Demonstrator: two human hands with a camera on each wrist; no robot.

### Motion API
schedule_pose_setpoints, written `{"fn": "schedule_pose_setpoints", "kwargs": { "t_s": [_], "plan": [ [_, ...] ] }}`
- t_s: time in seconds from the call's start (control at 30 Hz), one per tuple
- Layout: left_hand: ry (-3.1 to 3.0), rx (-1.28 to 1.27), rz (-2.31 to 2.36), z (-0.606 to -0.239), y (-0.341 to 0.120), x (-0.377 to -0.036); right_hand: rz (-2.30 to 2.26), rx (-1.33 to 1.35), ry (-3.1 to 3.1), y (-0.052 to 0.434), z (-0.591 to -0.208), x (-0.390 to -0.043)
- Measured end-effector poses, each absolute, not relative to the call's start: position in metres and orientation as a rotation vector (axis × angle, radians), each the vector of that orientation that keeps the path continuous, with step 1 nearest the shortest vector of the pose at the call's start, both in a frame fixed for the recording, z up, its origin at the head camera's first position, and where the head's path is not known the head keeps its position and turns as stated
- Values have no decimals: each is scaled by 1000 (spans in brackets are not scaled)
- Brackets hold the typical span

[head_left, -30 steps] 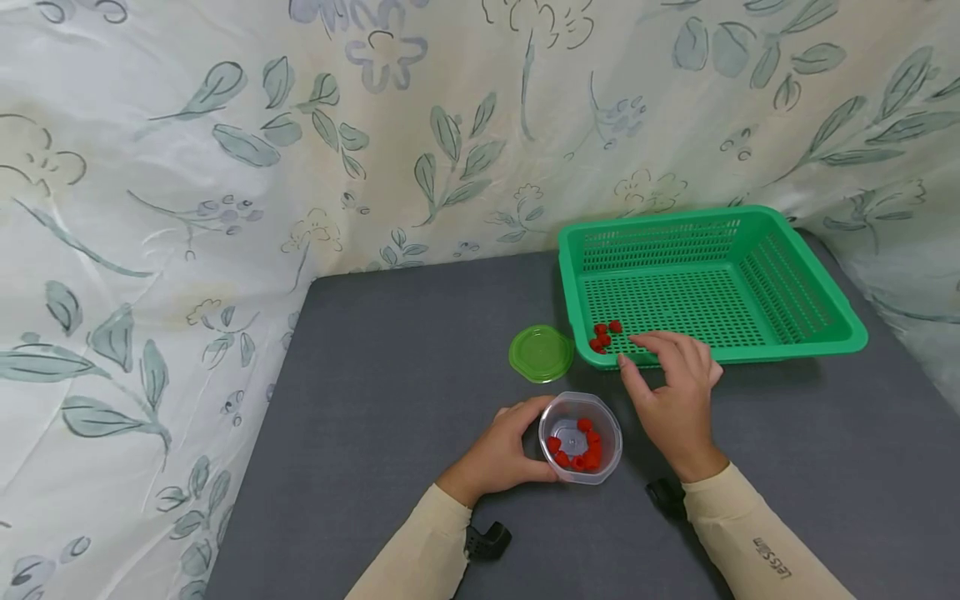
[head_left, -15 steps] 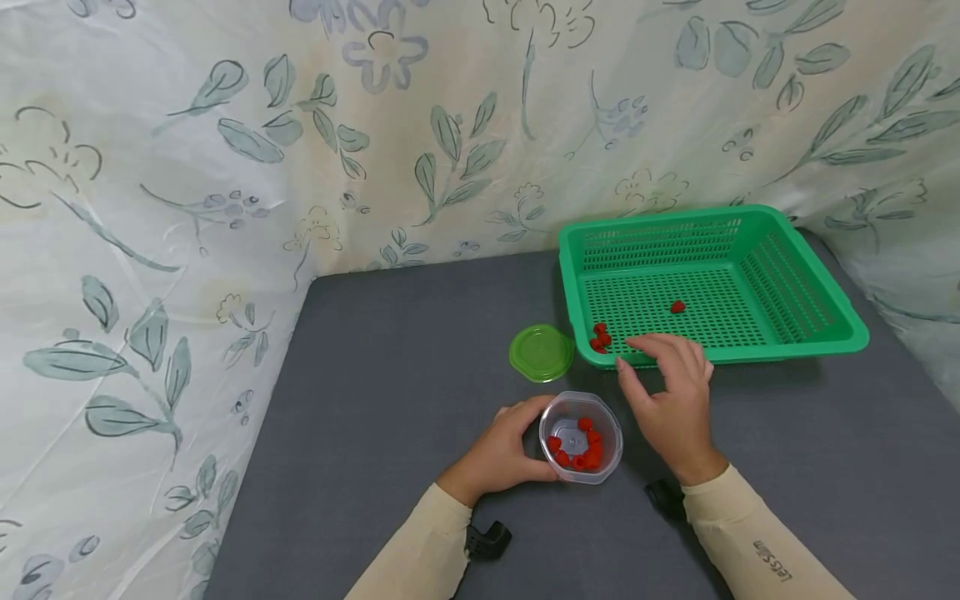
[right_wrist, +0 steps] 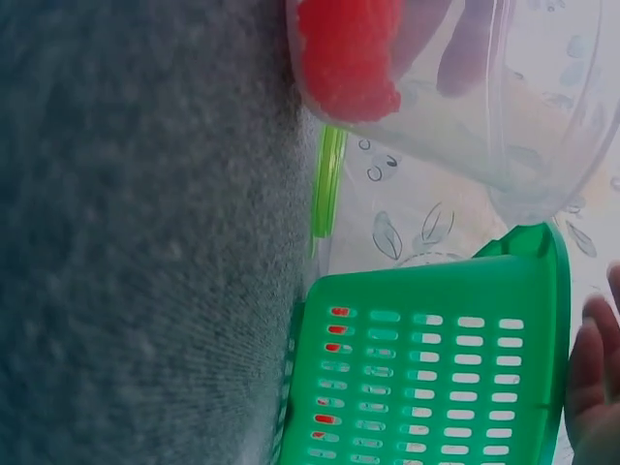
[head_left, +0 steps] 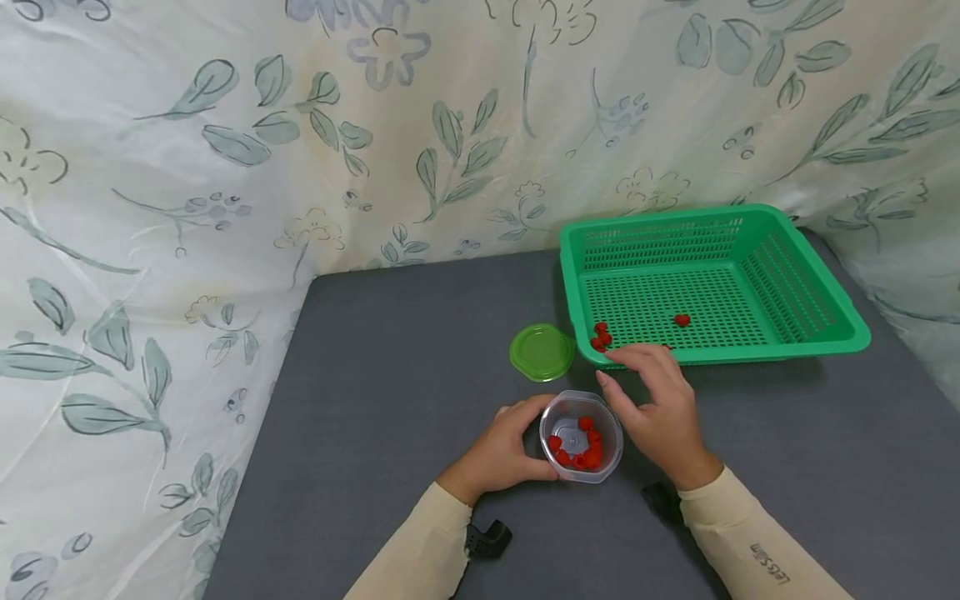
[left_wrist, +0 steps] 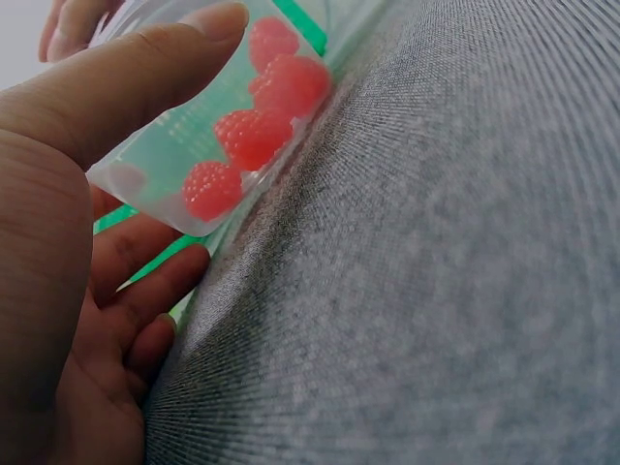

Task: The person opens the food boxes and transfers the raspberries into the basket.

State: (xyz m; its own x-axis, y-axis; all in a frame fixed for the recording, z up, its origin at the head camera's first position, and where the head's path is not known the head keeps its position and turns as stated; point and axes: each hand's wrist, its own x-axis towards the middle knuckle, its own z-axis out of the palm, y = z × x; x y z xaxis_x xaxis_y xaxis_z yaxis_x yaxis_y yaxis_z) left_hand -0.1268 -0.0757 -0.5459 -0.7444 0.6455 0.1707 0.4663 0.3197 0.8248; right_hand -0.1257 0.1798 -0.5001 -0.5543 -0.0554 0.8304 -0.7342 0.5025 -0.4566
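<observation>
My left hand (head_left: 513, 446) grips a clear plastic tub (head_left: 550, 467) from its left side, thumb in front and fingers behind. Several red raspberries (head_left: 592, 454) lie at the bottom; the left wrist view shows raspberries (left_wrist: 254, 138) through the tub wall, below my thumb. My right hand (head_left: 660, 412) hovers at the near rim of a green basket (head_left: 787, 354), thumb and fingertips apart, with nothing seen between them. Several raspberries (head_left: 602, 337) cluster in the basket's near left corner. One raspberry (head_left: 682, 320) lies farther right, and a red bit shows just behind my hand.
A green lid (head_left: 541, 352) lies on the grey table (head_left: 397, 375), left of the basket and beyond the tub. Patterned fabric (head_left: 450, 125) hangs behind and to the left. A black wrist device (head_left: 487, 540) sits below my left sleeve.
One raspberry has left the corner cluster and now lies mid-basket, slightly nearer than half a second ago. My right hand has shifted left and toward me. My left hand and the tub stay put.
</observation>
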Motion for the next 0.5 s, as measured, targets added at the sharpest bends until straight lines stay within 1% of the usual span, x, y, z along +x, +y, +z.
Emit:
{"fn": "schedule_pose_setpoints", "kwargs": {
  "t_s": [0.27, 0.5],
  "plan": [
    [2386, 1035, 1403, -546, -76, -127, 1095, 849, -2066, 177, -501, -123],
    [2382, 1031, 1395, -548, -76, -128, 1097, 934, -2254, 178, -501, -120]
  ]
}}
